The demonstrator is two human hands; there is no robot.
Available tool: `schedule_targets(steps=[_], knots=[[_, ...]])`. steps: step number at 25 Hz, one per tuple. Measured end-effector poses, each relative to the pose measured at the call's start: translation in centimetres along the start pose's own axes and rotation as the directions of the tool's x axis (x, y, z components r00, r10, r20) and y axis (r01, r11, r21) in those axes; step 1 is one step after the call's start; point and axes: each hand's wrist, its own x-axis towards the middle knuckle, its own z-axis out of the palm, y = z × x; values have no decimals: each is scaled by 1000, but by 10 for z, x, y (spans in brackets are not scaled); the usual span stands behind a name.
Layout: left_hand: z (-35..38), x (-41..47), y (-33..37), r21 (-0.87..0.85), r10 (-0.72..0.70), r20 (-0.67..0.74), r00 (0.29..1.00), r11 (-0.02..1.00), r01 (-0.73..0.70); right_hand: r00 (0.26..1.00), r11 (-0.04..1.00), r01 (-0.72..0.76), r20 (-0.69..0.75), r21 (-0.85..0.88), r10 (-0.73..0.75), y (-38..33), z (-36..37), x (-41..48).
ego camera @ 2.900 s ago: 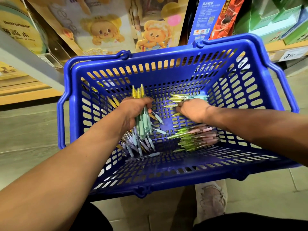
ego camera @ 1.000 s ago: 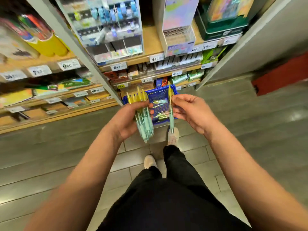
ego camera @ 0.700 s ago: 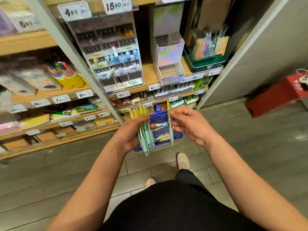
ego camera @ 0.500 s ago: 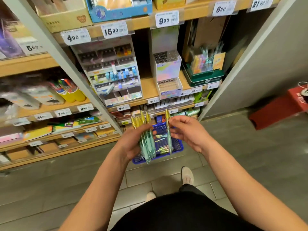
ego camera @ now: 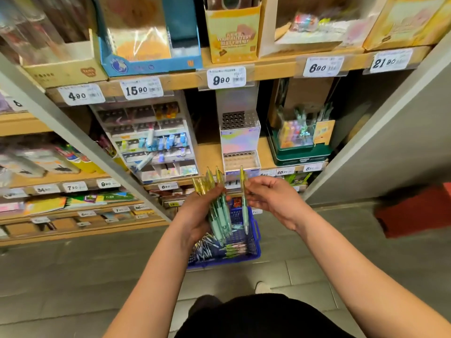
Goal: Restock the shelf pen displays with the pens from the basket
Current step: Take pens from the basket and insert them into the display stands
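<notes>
Left hand [ego camera: 195, 217] grips the pen bundle [ego camera: 217, 211] at frame centre, right hand [ego camera: 271, 200] fingers pinching a single pen [ego camera: 243, 201] above the basket [ego camera: 246, 245]; best lowered tip-first, vertical, into an empty hole of the holographic display [ego camera: 240, 140].

Soft indoor light is falling from above the iridescent pen display [ego camera: 240, 140], giving you a pale sheen on its front. Above it, the window of the blue box [ego camera: 146, 37] is throwing white glare. Left of the display, the shelf bay [ego camera: 205, 118] is sinking into shadow. Far left, the packets [ego camera: 29, 162] are smearing into blur, and the grey uprights [ego camera: 73, 132] flanking it are splaying outward with wide-angle distortion. Below it, the floor [ego camera: 73, 276] is sitting dim and grey.
</notes>
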Motion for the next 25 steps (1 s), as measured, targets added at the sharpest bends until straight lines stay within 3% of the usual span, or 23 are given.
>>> schedule_targets(steps=[4,9,18,22,25], knots=[[5,41,17,12,45,-53,998,999,-44,1000,1000,-3,9,1,3,-9,-6,48],[-10,98,47,52,107,7,994,993,-107,996,999,45,-83,26,-43,-6,5,105],[-22,197,69,141,309,92,946,937,-320,966,979,202,-170,37,-193,-3,3,192],[-20,223,70,106,341,43,939,933,-344,945,957,290,-153,-27,-291,-16,-7,225],[-20,231,71,87,339,29,940,936,-340,889,917,396,-227,-57,-398,-38,-8,251]])
